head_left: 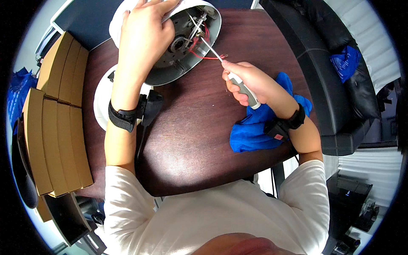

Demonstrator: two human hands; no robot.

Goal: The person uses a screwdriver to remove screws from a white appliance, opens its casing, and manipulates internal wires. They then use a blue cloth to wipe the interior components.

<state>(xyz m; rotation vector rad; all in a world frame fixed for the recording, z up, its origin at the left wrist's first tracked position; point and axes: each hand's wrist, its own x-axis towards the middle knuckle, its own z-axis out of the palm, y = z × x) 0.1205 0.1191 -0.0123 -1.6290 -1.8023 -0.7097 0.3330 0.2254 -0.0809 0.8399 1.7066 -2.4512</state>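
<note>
At the far side of the table, a rounded white appliance housing (209,9) lies tilted, its open side showing a grey metal inside with a dark round part and thin metal strips. My left hand (146,32) grips the housing from above, fingers bent over its white shell. In my right hand (246,83) is a screwdriver (243,90) with a grey and white handle, its shaft pointing up and left into the housing. The tip meets the metal parts near the red wires (195,54); exact contact is too small to tell. One red wire loops out past the rim.
A round white part (102,100) lies partly under my left forearm. Blue cloth (255,131) is bunched beneath my right wrist on the dark wooden table (187,140). Brown cardboard boxes (59,140) line the left edge. A black sofa (327,85) stands to the right.
</note>
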